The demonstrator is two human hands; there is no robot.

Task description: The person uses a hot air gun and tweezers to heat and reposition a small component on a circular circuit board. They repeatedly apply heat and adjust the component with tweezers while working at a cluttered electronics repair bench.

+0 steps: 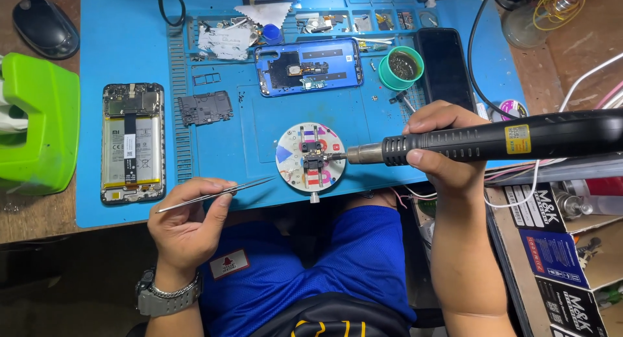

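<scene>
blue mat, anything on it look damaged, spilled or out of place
Nothing looks spilled or broken. The opened phone with its battery showing, the blue back cover and loose shield plate lie apart on the mat. Left hand holds tweezers; right hand holds a hot-air tool.

Round holder (pixel 310 156) on mat (pixel 220 149); opened phone (pixel 133 142) left, back cover (pixel 308 66) behind.

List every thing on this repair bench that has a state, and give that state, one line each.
Left hand: gripping tweezers, tips off the round holder.
Right hand: gripping hot-air tool, nozzle at the clamped part.
Round holder: small part clamped.
Opened phone: back off, battery exposed.
Blue back cover: lying inside-up.
</scene>
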